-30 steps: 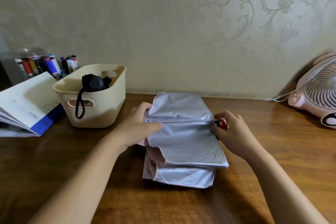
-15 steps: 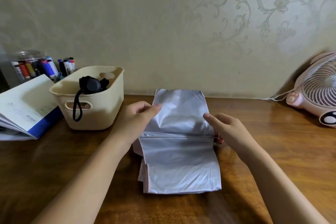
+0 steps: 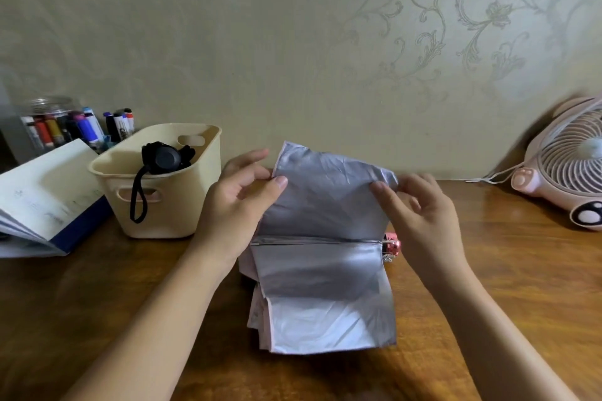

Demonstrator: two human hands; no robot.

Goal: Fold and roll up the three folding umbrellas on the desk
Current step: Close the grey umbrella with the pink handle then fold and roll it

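Now both hands hold up a canopy panel

Head view: the silver umbrella [image 3: 325, 270] lies mid-worktop [image 3: 97, 319], its pink end [image 3: 391, 246] pointing right. The left hand [image 3: 241, 205] pinches the raised panel's left edge between thumb and fingers [image 3: 254, 156]; the right hand [image 3: 420, 215] pinches its right corner likewise. Toward the far left corner stands a cream basket [image 3: 169, 215] holding a black umbrella [image 3: 164, 158], strap over the rim. A pink fan [image 3: 566, 166] sits at the right edge.

Silver-grey umbrella [image 3: 325, 205]; cream basket [image 3: 169, 205]; pink fan [image 3: 566, 166].
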